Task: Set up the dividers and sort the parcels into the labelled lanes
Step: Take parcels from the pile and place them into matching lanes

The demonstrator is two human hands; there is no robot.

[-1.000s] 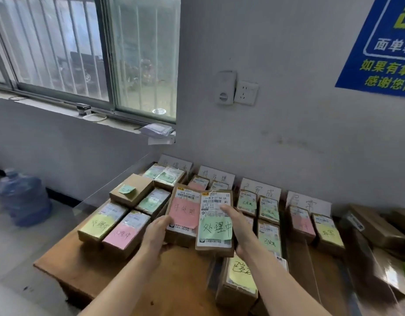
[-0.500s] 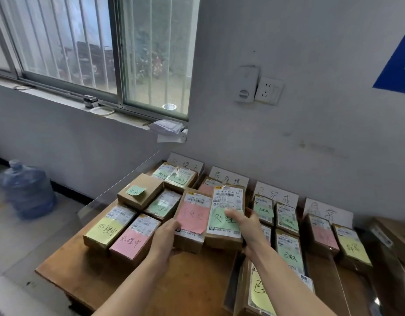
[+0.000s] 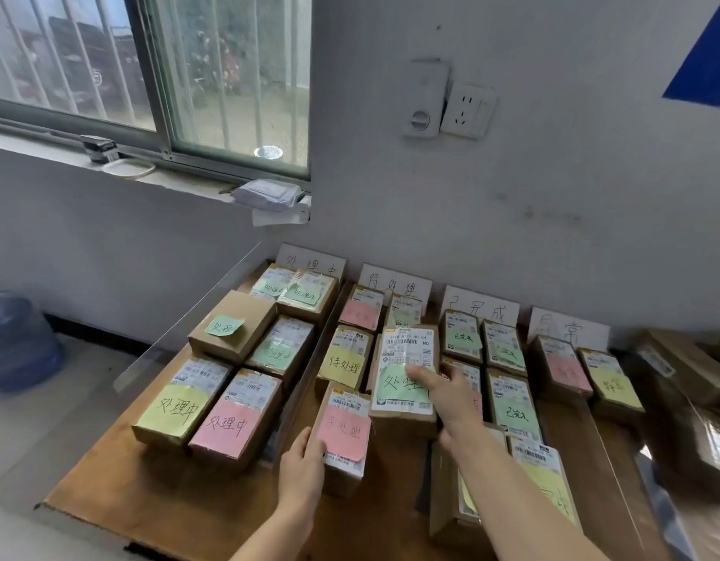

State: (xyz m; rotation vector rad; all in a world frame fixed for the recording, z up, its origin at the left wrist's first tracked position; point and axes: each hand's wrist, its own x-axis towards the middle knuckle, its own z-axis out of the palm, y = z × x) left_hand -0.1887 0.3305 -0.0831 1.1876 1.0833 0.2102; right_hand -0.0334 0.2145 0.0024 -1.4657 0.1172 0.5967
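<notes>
Parcel sorting on a wooden table, read from the near edge toward the wall. Nearest, the left hand grips the left side of a pink-noted parcel at the front of the second lane, thumb on its top face. Just beyond and to the right, the right hand holds a green-noted parcel by its right edge, thumb laid across the note; the fingers beneath are hidden. This parcel appears to rest on top of others in the second lane, touching the pink-noted one.

Its note seems to match the writing on the first label card, so it likely belongs one lane to the left, past the clear divider standing on edge between the two lanes.

To do the step well, lift the parcel clear of its neighbours before carrying it across. Pass above the divider's top edge rather than against it, since the thin sheet could tip, and set the parcel flat with the note upward. The left hand's hold can steady the pink-noted parcel meanwhile.

Farthest, the other label cards lean against the wall.
</notes>
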